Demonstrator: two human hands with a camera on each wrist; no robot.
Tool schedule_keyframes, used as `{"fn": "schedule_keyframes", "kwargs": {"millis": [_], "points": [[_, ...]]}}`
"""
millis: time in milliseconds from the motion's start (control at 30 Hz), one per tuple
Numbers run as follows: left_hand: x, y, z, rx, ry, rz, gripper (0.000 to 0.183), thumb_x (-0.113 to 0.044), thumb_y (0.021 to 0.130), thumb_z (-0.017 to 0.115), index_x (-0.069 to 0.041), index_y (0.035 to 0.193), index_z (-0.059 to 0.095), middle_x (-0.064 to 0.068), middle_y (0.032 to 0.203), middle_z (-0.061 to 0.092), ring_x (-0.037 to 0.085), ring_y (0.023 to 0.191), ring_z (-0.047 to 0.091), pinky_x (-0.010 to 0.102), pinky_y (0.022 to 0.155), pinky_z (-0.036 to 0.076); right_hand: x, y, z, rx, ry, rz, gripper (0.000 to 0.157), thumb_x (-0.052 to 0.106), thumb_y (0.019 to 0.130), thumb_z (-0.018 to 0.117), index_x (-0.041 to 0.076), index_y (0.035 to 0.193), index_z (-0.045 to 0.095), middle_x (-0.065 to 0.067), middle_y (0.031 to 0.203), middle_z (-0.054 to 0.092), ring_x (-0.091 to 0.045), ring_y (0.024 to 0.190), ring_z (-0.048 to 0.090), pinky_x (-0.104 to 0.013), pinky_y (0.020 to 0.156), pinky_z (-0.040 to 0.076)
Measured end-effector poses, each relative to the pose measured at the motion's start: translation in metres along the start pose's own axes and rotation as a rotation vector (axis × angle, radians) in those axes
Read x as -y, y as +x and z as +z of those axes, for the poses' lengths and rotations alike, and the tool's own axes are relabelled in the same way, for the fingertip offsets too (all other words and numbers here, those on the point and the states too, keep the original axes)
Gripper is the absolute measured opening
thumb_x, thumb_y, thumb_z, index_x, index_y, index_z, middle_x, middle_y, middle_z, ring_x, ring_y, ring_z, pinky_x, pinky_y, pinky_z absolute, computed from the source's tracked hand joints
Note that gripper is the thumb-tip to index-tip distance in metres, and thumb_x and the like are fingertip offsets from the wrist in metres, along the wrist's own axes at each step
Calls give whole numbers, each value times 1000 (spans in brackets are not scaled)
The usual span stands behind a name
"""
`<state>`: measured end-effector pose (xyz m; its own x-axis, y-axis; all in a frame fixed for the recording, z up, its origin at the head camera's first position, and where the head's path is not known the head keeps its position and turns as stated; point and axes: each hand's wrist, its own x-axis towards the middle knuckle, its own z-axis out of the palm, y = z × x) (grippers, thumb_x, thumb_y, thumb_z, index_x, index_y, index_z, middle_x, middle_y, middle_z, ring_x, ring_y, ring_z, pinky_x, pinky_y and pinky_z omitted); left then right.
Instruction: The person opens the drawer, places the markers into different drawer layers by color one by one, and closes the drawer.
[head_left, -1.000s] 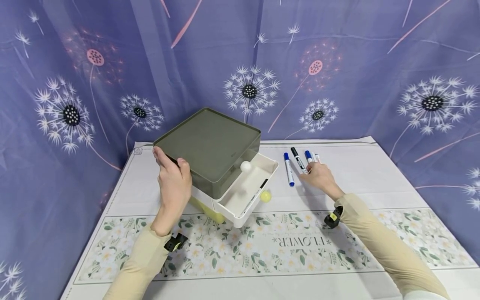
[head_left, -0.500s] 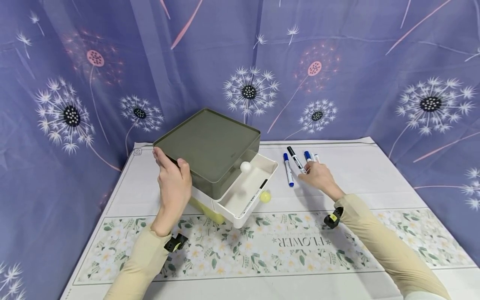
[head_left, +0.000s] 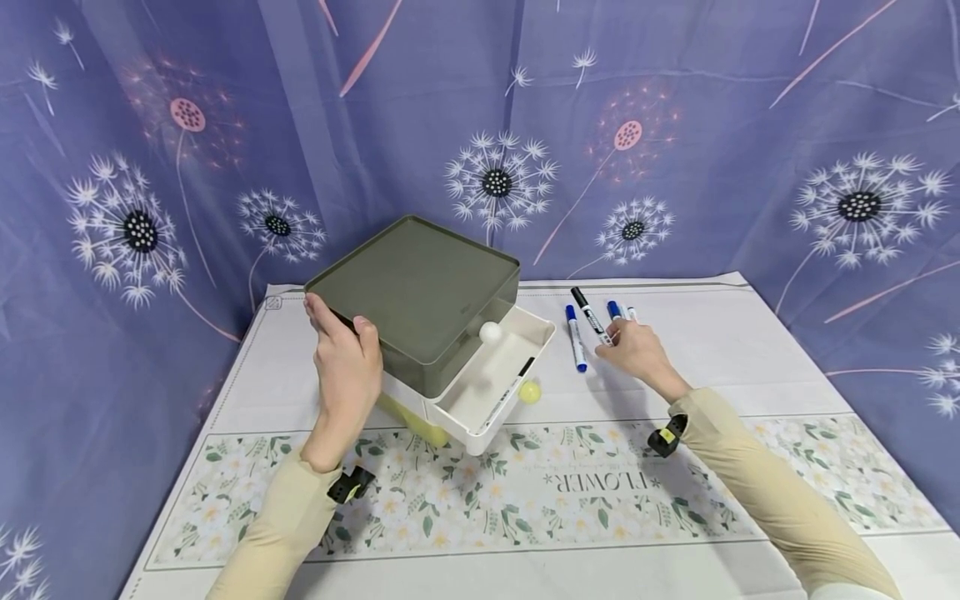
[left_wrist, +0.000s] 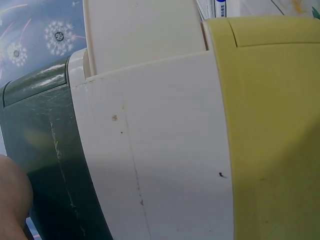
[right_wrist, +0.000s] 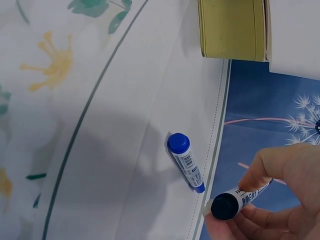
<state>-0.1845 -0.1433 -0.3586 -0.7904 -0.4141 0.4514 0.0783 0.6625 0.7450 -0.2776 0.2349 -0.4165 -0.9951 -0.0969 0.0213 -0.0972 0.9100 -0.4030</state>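
Observation:
My left hand (head_left: 347, 362) rests along the left edge of the stacked drawer box, whose dark green top (head_left: 416, 292) hides its fingertips' far side. The middle white drawer (head_left: 543, 323) is pulled out, with a black-capped marker (head_left: 501, 402) lying inside along its front wall. To the right, my right hand (head_left: 640, 353) pinches a black whiteboard marker (right_wrist: 226, 206) between thumb and fingers. A blue marker (head_left: 576, 340) lies on the tablecloth left of that hand. Just beyond it are another blue marker (head_left: 614, 309) and a white one (head_left: 632, 314), both partly hidden by the hand.
A round white knob (head_left: 491, 333) sits on the green drawer's front, and a round yellow knob (head_left: 530, 392) on the white drawer's front. The yellow bottom tier (left_wrist: 275, 125) shows in the left wrist view. A purple dandelion curtain (head_left: 375, 125) hangs behind the table.
The black marker in my right hand has shifted slightly left and away, its cap end swinging back. My left hand and the drawer box look the same.

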Motion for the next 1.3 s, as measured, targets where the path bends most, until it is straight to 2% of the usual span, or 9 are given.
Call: {"fn": "schedule_keyframes", "kwargs": {"millis": [167,333,833,1067,1300], "points": [[0,0,0,0,1,-1,67,-29,94,30,7,145,5,32,148,10,54,104,49,55,86,42,2,0,1,-10,10,-5,32,23,76,60,0,98,58,-18,90,67,-23,67,61,-34,60,47],[0,-1,0,-6,-1,7,66,-28,94,30,7,144,6,33,147,10,54,107,48,54,87,42,4,0,1,-31,23,-20,30,22,75,59,1,97,58,-18,88,67,-23,66,61,-33,58,45],[1,0,0,3,18,-1,67,-30,94,29,6,145,4,32,148,10,56,98,51,55,82,44,5,-2,2,-61,32,-69,28,19,74,61,2,95,57,-18,89,67,-26,71,62,-38,64,47],[1,-1,0,5,18,-8,66,-29,94,30,6,145,5,31,148,11,56,99,51,56,83,43,5,-2,3,-59,36,-77,29,18,74,62,1,97,56,-20,92,66,-28,73,63,-39,65,48],[0,1,-1,9,13,-5,66,-29,94,30,6,145,5,31,148,10,55,104,49,55,86,42,6,-1,1,-98,34,-123,26,16,72,63,3,94,56,-18,88,67,-27,71,62,-39,64,47]]}}
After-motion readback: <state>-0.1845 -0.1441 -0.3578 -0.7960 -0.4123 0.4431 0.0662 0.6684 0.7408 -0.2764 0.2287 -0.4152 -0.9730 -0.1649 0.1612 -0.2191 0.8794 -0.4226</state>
